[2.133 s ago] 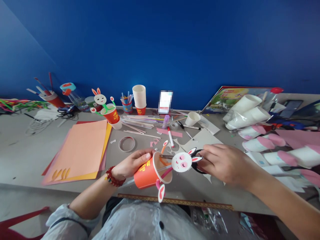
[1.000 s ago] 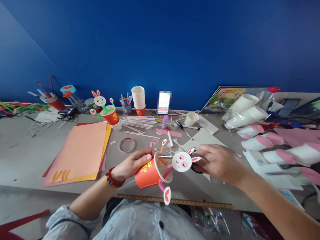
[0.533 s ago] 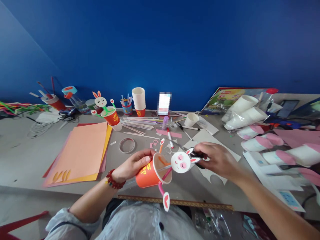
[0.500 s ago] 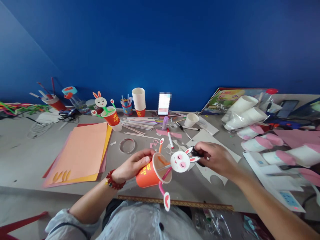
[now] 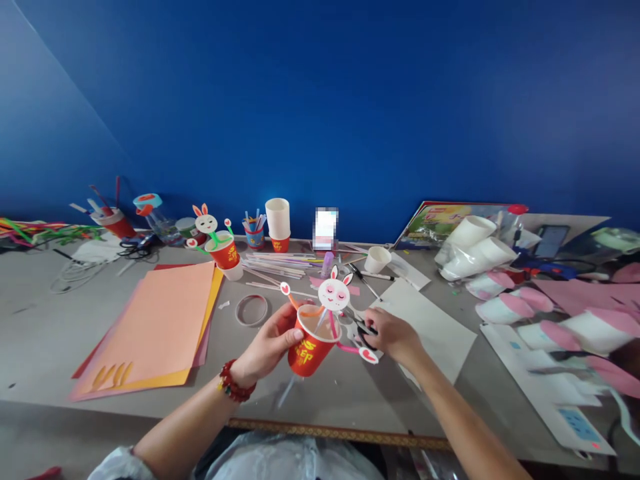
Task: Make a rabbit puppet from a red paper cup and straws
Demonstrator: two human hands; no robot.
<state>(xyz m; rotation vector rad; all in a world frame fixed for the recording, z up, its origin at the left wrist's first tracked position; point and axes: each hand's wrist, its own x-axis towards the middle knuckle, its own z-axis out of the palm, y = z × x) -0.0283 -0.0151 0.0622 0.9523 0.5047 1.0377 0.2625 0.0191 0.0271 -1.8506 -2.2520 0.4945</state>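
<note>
My left hand is wrapped round an orange-red paper cup, held nearly upright above the grey table. A white bunny face on a straw stands out of the cup, with an orange arm on the left and a pink arm ending in a heart tag on the right. My right hand lies low on the table just right of the cup, its fingers closed over black-handled scissors beside a white sheet.
Orange and peach paper sheets lie at the left, a tape ring near them. A finished bunny cup, stacked cups, straws and pens stand at the back. White and pink cup pieces crowd the right.
My left hand has turned the cup from lying on its side to nearly upright. My right hand has drawn back from the bunny face and lowered the scissors onto the table. The view has tilted up.
</note>
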